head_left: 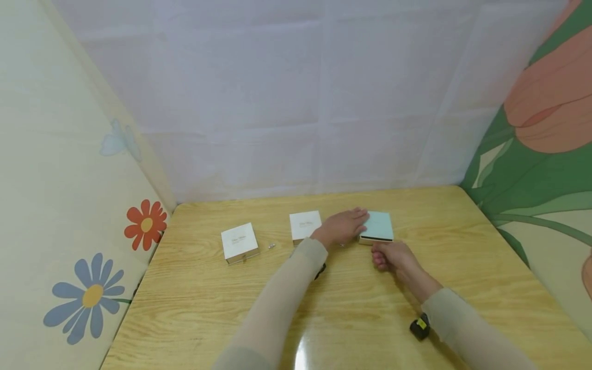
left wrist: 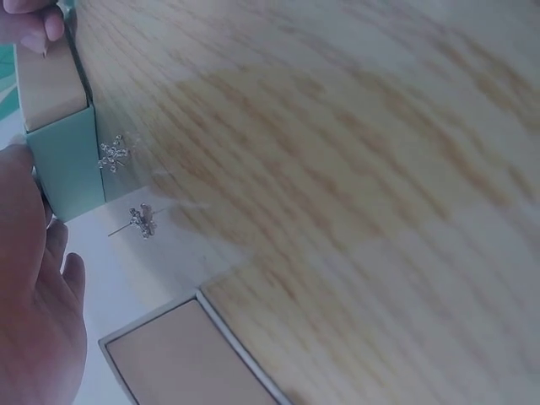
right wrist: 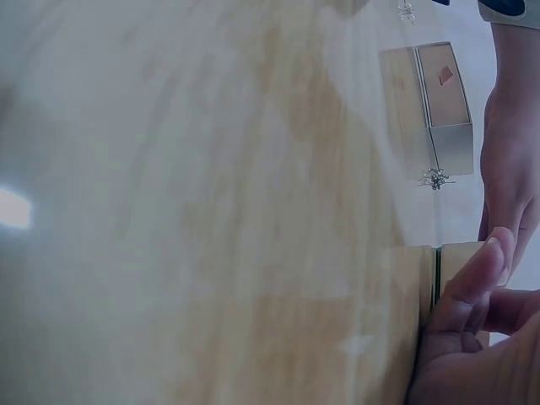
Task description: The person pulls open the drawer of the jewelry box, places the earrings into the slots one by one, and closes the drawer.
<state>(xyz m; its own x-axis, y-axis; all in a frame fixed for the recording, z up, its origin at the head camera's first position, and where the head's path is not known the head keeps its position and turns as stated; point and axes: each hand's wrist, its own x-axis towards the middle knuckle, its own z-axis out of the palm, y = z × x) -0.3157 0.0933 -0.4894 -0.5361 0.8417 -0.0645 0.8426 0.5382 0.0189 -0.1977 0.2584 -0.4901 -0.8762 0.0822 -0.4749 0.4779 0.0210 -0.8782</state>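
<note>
A light blue drawer box point(head_left: 378, 222) lies at the right of the table, its beige front point(left wrist: 52, 93) facing me under a dark slit. My left hand point(head_left: 344, 227) rests with extended fingers on its left edge. At the middle of that front, my right hand point(head_left: 395, 257) curls its fingers and pinches; the small part between the fingertips is hidden. Two silver snowflake-shaped earrings point(left wrist: 143, 221) lie beside the box's left side, near my left hand, one with a thin pin showing.
A white box point(head_left: 305, 224) stands behind my left forearm, a pinkish tab point(right wrist: 445, 76) on its front. Another white box point(head_left: 239, 242) sits farther left, with small silver jewellery point(head_left: 272, 246) between the two. A white cloth wall point(head_left: 296, 128) rises behind the table point(head_left: 194, 303).
</note>
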